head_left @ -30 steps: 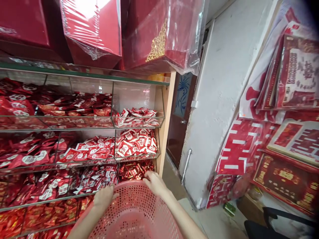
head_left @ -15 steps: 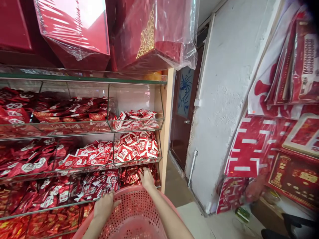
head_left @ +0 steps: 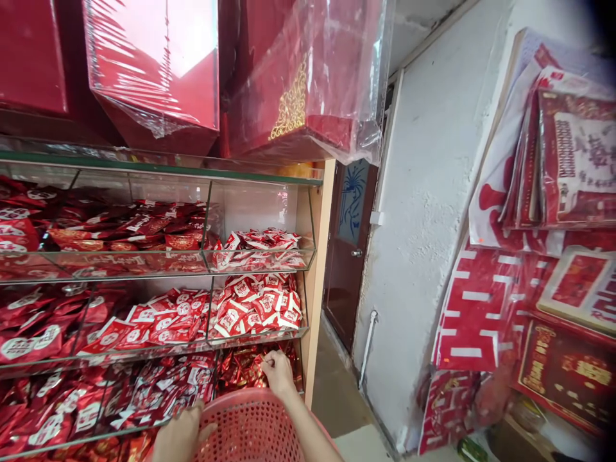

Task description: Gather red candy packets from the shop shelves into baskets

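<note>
My left hand [head_left: 180, 431] grips the rim of a pink plastic basket [head_left: 250, 420] with many round holes, its thumb on the inner side. Over the basket's far rim reaches my right hand [head_left: 279, 373], at the lower right bin of shiny red wrapped candies [head_left: 240, 367]. Its fingers are pinched together; whatever is between them cannot be made out. Left of that bin lie small red-and-white packets [head_left: 173, 385]. Above it, a bin holds white-edged red packets [head_left: 257, 305]. The basket's near part is cut off by the frame.
Glass dividers and a wooden side panel [head_left: 320, 282] frame the shelves. Large plastic-wrapped red boxes [head_left: 154, 77] stand on the top glass shelf [head_left: 168, 165]. To the right are a brown door [head_left: 351, 276], a white wall [head_left: 428, 212] and hanging red decorations [head_left: 474, 308].
The shelves and basket now appear lower in view. My right hand's fingers have curled into a pinch at the candy bin. My left hand stays on the basket's rim.
</note>
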`<state>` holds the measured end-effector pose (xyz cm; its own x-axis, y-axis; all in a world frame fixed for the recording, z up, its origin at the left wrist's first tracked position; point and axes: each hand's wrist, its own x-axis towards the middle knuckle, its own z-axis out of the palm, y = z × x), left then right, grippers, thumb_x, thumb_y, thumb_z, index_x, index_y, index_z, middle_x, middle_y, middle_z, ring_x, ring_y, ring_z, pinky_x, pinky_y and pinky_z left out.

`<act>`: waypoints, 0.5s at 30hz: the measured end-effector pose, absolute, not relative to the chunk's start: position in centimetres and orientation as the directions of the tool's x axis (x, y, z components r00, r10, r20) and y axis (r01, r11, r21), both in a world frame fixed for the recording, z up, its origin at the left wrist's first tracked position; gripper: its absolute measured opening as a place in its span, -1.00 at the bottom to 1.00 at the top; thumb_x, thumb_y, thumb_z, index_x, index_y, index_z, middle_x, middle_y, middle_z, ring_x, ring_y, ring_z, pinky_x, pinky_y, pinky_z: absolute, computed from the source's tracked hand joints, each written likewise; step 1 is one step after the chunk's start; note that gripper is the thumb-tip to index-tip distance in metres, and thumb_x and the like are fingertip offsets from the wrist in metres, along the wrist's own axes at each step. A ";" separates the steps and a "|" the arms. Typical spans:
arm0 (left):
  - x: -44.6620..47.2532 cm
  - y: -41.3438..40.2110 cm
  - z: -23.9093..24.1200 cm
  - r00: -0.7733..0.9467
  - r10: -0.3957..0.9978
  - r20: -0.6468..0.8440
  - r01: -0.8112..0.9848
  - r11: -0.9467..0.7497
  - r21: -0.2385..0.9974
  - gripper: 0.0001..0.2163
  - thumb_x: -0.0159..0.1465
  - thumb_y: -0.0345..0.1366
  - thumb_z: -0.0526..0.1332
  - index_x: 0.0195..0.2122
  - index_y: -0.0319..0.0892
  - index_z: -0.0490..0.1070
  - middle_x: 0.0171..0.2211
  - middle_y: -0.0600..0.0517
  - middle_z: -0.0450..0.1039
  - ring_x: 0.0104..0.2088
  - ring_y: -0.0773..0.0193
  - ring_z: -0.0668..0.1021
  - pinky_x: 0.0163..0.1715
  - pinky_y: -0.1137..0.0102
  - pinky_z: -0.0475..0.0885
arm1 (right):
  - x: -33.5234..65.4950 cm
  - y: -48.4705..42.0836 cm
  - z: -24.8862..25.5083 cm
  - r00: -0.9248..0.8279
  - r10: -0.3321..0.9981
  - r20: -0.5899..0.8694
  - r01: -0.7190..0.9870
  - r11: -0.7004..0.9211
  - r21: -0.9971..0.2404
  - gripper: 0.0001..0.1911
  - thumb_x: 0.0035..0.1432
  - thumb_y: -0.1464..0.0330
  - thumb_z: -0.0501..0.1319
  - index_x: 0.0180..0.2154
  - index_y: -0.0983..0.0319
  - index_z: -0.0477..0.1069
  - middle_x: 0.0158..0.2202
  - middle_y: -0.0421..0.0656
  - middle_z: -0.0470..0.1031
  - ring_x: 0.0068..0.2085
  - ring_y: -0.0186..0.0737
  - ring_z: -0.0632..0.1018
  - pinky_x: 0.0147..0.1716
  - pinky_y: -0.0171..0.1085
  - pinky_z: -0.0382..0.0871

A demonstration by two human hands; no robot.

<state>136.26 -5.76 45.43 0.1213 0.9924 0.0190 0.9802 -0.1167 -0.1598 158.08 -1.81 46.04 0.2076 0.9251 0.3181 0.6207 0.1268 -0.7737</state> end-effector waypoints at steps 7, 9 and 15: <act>136.1 -5.9 45.7 0.123 0.992 0.031 0.984 -0.118 -0.136 -0.63 0.22 -0.16 -0.01 -0.03 -0.25 0.30 -0.26 -0.19 0.48 -0.22 0.09 0.54 -0.31 0.31 0.39 | 158.1 -3.0 48.0 0.192 0.920 0.341 0.361 0.257 -0.896 -0.87 0.00 0.36 0.09 -0.52 0.24 0.33 -0.55 -0.24 0.34 -0.50 -0.35 0.34 -0.45 -0.38 0.19; 136.1 -6.1 45.9 0.126 0.991 0.036 0.986 -0.121 -0.115 -0.63 0.21 -0.13 0.00 -0.06 -0.25 0.32 -0.27 -0.19 0.48 -0.22 0.08 0.53 -0.33 0.31 0.39 | 158.2 -3.3 48.3 0.212 0.936 0.283 0.181 0.247 -0.952 -0.85 0.00 0.32 0.10 -0.54 0.25 0.28 -0.60 -0.28 0.28 -0.53 -0.38 0.30 -0.49 -0.39 0.17; 136.3 -6.5 46.3 0.101 0.994 0.029 0.992 -0.099 -0.075 -0.62 0.20 -0.11 0.01 -0.09 -0.28 0.32 -0.28 -0.20 0.47 -0.23 0.04 0.53 -0.32 0.28 0.38 | 159.7 -5.4 49.3 -0.088 0.995 -0.045 -0.126 -0.056 -0.990 -0.72 -0.14 0.19 0.26 -0.50 0.26 0.29 -0.69 -0.37 0.18 -0.65 -0.50 0.19 -0.66 -0.46 -0.01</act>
<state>136.29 -6.51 46.28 0.1010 0.9944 0.0295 0.9923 -0.0986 -0.0750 159.67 -5.38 49.34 -0.0877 0.9951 -0.0449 -0.1259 -0.0558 -0.9905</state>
